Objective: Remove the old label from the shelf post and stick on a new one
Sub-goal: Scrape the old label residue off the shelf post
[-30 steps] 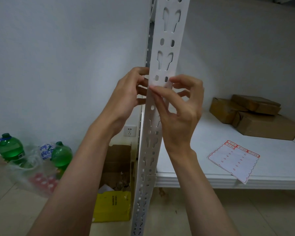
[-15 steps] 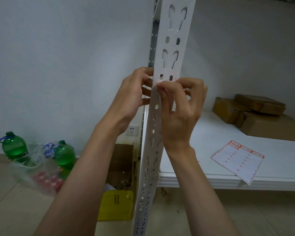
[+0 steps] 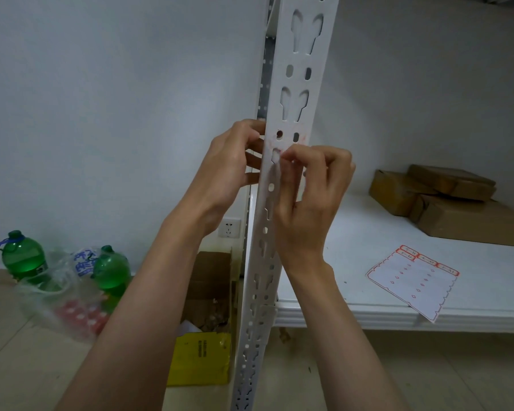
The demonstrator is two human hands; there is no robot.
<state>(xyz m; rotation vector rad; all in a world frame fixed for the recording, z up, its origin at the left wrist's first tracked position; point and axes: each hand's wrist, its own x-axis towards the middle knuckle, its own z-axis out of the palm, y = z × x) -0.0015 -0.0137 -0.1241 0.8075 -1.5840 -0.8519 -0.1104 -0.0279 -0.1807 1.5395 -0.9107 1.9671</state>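
A tall white perforated metal shelf post (image 3: 282, 203) stands upright, its long axis vertical. The left hand (image 3: 229, 170) grips its left edge. The right hand (image 3: 312, 197) pinches faint red label residue (image 3: 282, 151) on its front face. Open white shelf board (image 3: 353, 247) lies to the right.

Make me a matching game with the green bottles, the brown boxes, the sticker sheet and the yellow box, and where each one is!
Things:
1. green bottles
2. brown boxes
3. sticker sheet
4. yellow box

Places:
A. on the floor, just left of the white post's foot
B. at the back of the white shelf, on the right
C. on the floor by the wall, far left
D. near the shelf's front edge, one corner poking over it

Pairs: 1-C, 2-B, 3-D, 4-A
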